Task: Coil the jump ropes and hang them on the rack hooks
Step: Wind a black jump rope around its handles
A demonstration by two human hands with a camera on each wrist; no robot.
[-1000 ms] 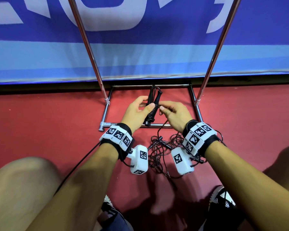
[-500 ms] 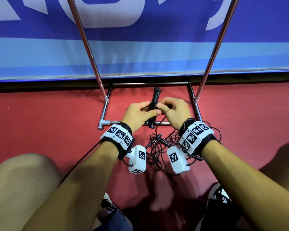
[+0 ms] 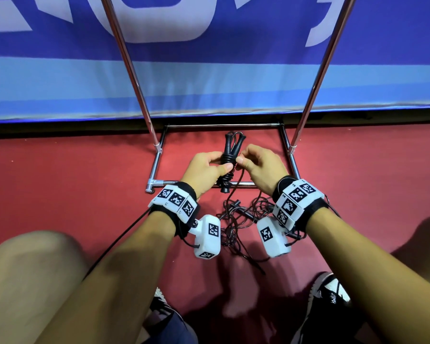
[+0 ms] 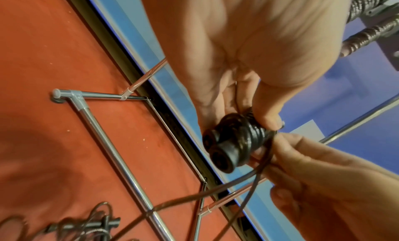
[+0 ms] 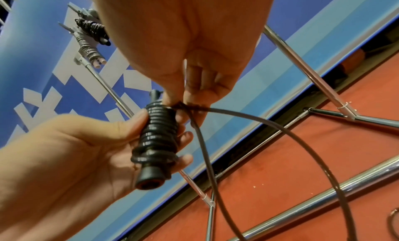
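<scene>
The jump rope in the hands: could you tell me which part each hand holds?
The left hand grips the wrapped handles; the right hand pinches the loose cord beside the coil.

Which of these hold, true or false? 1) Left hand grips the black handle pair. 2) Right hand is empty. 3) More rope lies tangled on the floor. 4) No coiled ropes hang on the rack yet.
1) True: the left hand holds the black cord-wrapped jump rope handles.
2) False: the right hand pinches the thin black cord.
3) True: a tangled pile of black rope lies on the red floor.
4) False: coiled bundles hang on the chrome rack.
</scene>
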